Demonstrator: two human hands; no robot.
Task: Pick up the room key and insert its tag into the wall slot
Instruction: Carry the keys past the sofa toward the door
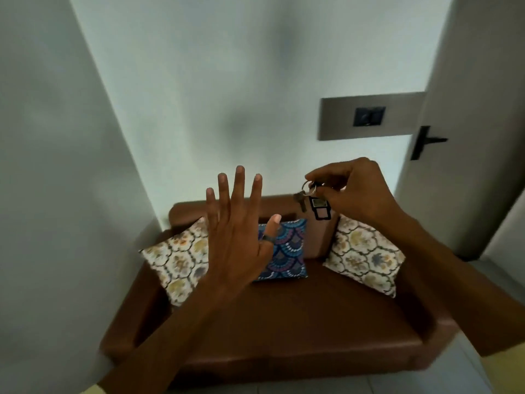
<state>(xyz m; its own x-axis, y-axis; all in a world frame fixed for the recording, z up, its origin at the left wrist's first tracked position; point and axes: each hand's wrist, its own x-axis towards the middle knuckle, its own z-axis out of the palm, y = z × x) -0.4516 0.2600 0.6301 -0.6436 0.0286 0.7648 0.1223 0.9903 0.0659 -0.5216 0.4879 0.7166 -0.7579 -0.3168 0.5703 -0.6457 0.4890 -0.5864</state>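
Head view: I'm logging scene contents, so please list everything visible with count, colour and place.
Sofa: 1, brown, below the wall.
Floral cushions: 2, cream, at the sofa's ends.
Blue cushion: 1, centre of the sofa.
Wall plate: 1, grey with a dark module, upper right.
Door handle: 1, black, right.
Key: 1, metal, hanging from the ring.
Tag: 1, black, beside the key.
Left hand: open, thumb ringed.
Right hand: pinching the key ring.
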